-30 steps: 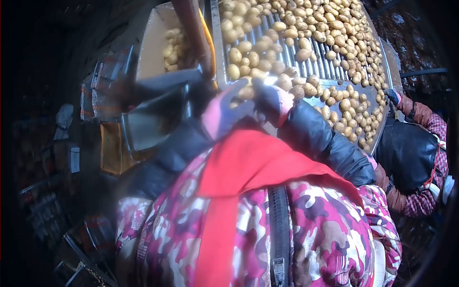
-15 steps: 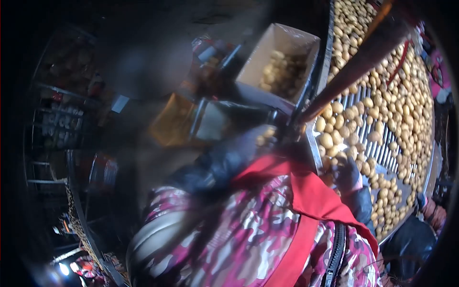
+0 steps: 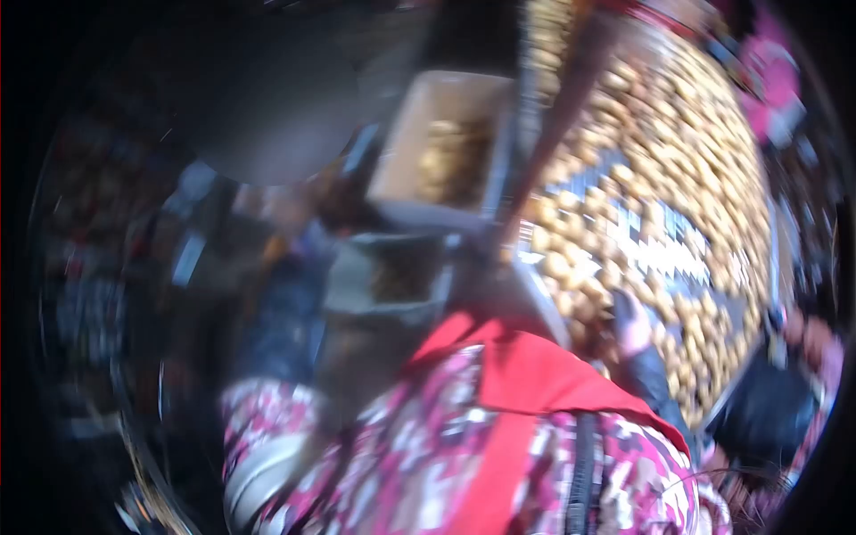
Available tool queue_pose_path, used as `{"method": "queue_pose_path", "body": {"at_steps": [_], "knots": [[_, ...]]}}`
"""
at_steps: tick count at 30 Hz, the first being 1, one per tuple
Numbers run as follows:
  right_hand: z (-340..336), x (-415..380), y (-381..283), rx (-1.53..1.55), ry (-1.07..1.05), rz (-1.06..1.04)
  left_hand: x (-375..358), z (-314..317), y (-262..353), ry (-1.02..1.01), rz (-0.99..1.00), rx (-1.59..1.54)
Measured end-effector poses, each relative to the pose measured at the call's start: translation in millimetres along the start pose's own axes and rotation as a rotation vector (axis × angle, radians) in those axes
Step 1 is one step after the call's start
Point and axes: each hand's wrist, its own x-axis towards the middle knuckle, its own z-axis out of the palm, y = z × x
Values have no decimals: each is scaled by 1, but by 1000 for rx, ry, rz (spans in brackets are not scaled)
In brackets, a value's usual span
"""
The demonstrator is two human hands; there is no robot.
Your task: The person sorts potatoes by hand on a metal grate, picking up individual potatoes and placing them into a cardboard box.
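On the right, my right hand (image 3: 631,323), in a dark glove, rests among the potatoes (image 3: 571,267) at the near edge of a roller table. Its fingers are blurred and partly hidden by the potatoes, so its grip does not show. My left hand (image 3: 308,242) is out to the left, at the end of a dark sleeve, beside a small pale-lined bin (image 3: 349,278). Motion smears it, and I cannot make out whether it holds anything. The bin has something dark inside.
A lined cardboard box (image 3: 397,178) with potatoes stands beyond the small bin. A slanting post (image 3: 557,134) rises between the box and the rollers (image 3: 664,241). Another person in pink (image 3: 767,76) is at the far side; a person's arm (image 3: 811,339) shows at right.
My left hand has swung left, away from the table edge, where it held potatoes. My right hand stays among the potatoes. The whole view has shifted and blurred.
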Motion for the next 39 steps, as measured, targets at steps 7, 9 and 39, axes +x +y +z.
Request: {"method": "queue_pose_path", "body": {"at_steps": [7,9,39], "knots": [[44,-51,-42,-979,30,-454,158,-201,-202,-751,492,3449],[29,-58,-22,-1096,40,-427,204,-225,-212,-1024,431,3452],[26,-110,-48,-828,175,19,351,-258,-309,-1153,-190,3565]]}}
